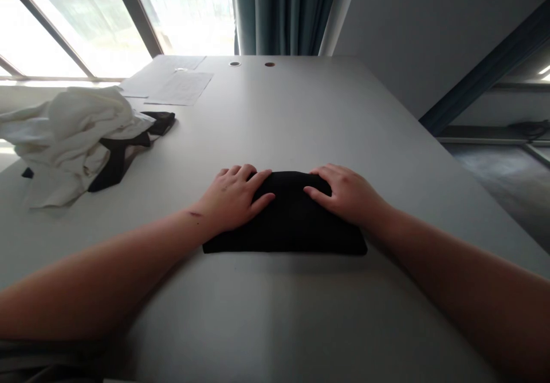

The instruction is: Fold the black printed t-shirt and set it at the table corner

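A folded piece of black cloth lies on the white table in front of me, its straight edge toward me and its far edge slightly rounded. On its far left part rests my left hand, thumb and index finger apart on the fabric. My right hand lies over the far right part in a mirrored pose, thumb stretched inward. Both hands press on the cloth from above rather than wrap round it. Some of the other fingertips are hidden behind the knuckles and the far edge.
A crumpled heap of white cloth with black pieces lies at the left of the table. Paper sheets lie at the far left. Two round holes are near the back edge, before a blue-green curtain and a window.
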A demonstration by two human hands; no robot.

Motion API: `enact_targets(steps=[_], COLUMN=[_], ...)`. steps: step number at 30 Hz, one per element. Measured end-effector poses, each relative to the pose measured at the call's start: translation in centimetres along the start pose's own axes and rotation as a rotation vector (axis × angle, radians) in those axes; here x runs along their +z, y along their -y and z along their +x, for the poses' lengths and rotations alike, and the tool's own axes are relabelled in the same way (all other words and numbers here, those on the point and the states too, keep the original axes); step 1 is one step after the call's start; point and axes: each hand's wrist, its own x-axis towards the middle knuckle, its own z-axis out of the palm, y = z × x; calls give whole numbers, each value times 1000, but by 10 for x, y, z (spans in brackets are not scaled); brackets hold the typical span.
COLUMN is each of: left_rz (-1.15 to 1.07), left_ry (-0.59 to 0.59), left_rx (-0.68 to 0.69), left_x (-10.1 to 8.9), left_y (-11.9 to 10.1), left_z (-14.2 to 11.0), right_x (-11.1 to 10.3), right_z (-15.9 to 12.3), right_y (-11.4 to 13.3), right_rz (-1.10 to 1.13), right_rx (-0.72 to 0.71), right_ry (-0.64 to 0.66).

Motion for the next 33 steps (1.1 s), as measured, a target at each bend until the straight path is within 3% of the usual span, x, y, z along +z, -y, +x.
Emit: enact_targets(steps=[7, 11, 14, 18, 20, 22, 25, 30, 33], left_rz=[-25, -100, -120, -119, -114, -112, -119, -136, -131], left_ry=[-72, -4, 15, -4, 1, 9, 7, -3, 0], left_rx=[78, 54, 33, 39, 45, 48, 50, 50, 40], left_x=[-3, -3, -2, -1, -1, -1, -1, 0, 0], left_y=[-9, -2, 3, 4, 3, 3, 4, 5, 4], left_z=[-11, -6, -3, -3, -3, -3, -2, -1, -1], right_x=[-2, -13, -27, -41, -45, -45, -42, -35, -33], right_z=[-7, -4, -4, -11, -13, -12, -11, -15, -17], right_y=[-1, -3, -8, -21, -28, -35, -44, -48, -49], right_rz=[60, 131, 357, 826, 929, 943, 917, 865, 860], right_rx=[-21, 111, 243, 425, 511, 557, 511, 219, 178], right_ry=[-40, 26, 135, 210, 239, 346, 490, 360, 434])
